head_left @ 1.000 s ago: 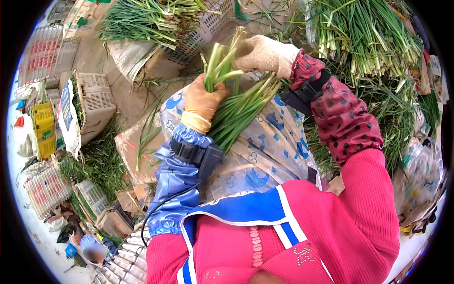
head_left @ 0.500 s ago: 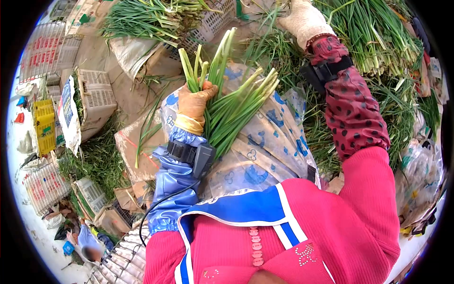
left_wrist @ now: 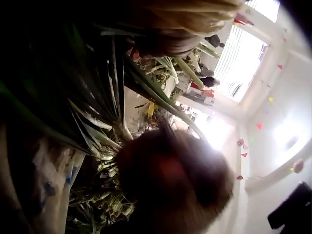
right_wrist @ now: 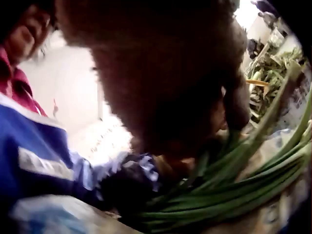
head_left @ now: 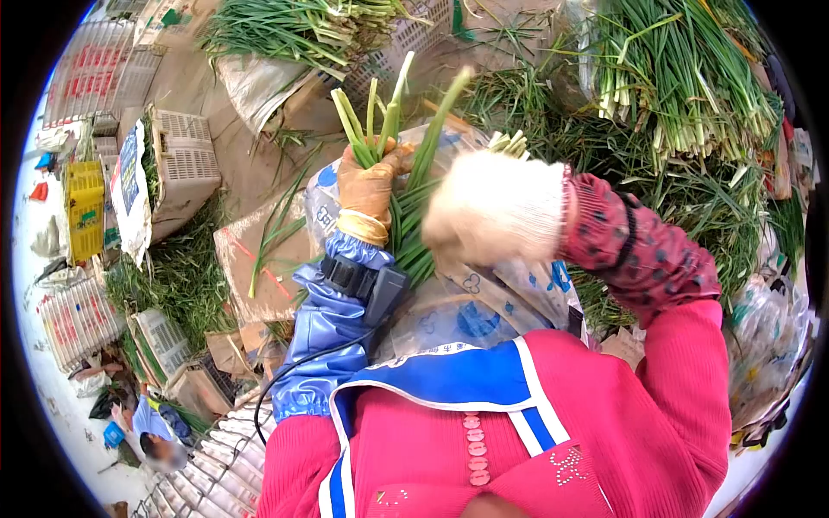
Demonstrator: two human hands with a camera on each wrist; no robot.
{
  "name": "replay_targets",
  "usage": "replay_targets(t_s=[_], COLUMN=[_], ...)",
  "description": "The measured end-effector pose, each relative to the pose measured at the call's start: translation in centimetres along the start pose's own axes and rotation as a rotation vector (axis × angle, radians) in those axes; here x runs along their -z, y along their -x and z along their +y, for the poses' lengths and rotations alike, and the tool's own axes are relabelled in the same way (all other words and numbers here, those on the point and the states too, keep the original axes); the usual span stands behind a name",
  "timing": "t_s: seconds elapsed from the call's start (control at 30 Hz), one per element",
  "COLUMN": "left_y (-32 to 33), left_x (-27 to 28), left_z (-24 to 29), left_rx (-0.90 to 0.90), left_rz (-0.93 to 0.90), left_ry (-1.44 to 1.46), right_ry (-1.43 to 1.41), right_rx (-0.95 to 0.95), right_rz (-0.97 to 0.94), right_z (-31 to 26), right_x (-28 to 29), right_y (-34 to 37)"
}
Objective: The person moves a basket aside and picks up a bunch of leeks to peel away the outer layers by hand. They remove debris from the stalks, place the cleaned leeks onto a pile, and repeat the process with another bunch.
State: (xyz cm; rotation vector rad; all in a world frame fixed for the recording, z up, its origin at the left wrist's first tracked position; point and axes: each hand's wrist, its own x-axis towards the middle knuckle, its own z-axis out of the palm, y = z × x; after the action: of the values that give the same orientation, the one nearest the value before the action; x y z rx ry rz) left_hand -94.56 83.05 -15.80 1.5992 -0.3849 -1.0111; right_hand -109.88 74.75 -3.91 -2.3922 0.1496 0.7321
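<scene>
In the head view, my left hand (head_left: 367, 186), in an orange glove, grips upright green stalks (head_left: 393, 116) with pale ends up. My right hand (head_left: 496, 207), in a white knit glove, is blurred beside them, above more green stalks across the lap. Its fingertips are hidden from above. The right wrist view has the dark right hand (right_wrist: 170, 73) reaching down, fingers curled at long green leaves (right_wrist: 243, 180). One stalk leans right, blurred. Close to the left wrist camera, the right hand (left_wrist: 175, 175) covers part of the leaves (left_wrist: 102, 97).
A patterned plastic sheet (head_left: 475, 319) covers the lap. Piles of green stalks lie at upper left (head_left: 294, 30) and upper right (head_left: 691, 78). Loose leaves (head_left: 527, 99) litter the ground, with a white crate (head_left: 186, 160), a yellow crate (head_left: 85, 211) and cardboard (head_left: 263, 259) at left.
My right hand went up and away to the leaf litter, then came back down beside the bundle. My left hand kept its grip, and one held stalk now leans right.
</scene>
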Motion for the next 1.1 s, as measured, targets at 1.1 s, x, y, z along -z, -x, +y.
replay_targets(t_s=[1.1], left_y=[0.5], left_x=[0.3], left_z=[0.5], left_rx=[0.207], left_rz=[-0.27], left_ry=[0.078], right_ry=[-1.034], right_rx=[-0.387], right_rz=[1.496], right_z=[10.9], right_x=[4.0], right_y=[0.1])
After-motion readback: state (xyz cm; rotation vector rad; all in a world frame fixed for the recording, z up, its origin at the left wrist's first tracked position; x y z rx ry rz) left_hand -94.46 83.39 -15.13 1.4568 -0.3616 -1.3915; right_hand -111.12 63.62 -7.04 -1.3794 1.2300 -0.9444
